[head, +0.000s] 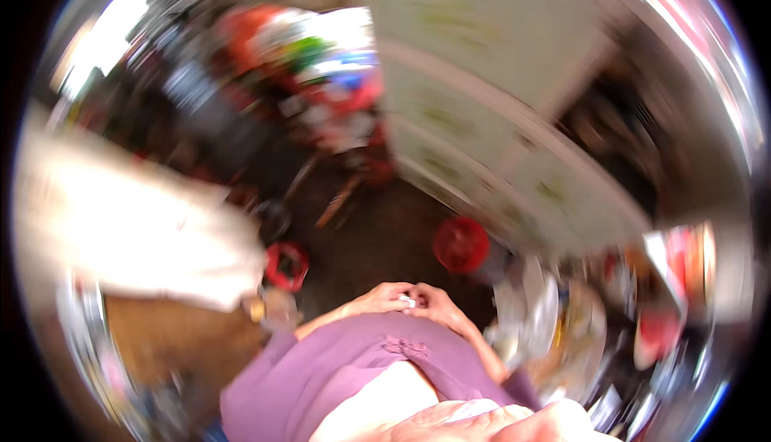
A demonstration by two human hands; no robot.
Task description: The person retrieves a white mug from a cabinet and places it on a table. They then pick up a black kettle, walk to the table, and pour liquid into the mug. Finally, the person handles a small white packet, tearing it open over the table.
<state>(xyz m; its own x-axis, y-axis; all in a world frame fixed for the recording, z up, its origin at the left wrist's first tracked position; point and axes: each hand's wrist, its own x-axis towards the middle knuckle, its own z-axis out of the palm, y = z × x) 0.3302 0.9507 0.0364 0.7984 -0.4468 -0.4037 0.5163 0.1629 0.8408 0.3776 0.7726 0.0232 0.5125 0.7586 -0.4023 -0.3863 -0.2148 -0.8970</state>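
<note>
Close in front of the purple top (361,345) that I wear, both hands come together at waist height. My left hand (380,298) reaches in from the left, and its fingertips meet those of my right hand (443,306). A small white thing (408,301) shows between the fingers of both hands, pinched there. Blur and the fingers around it hide what it is. Dark floor (373,243) lies beyond the hands.
A pale cabinet (470,80) with green patterns stands ahead right, a red bucket or basin (461,244) near its foot. At left are a bright white-covered surface (150,219) and a red-rimmed container (288,267). Colourful bags (325,56) are piled ahead; clutter (560,321) fills the right.
</note>
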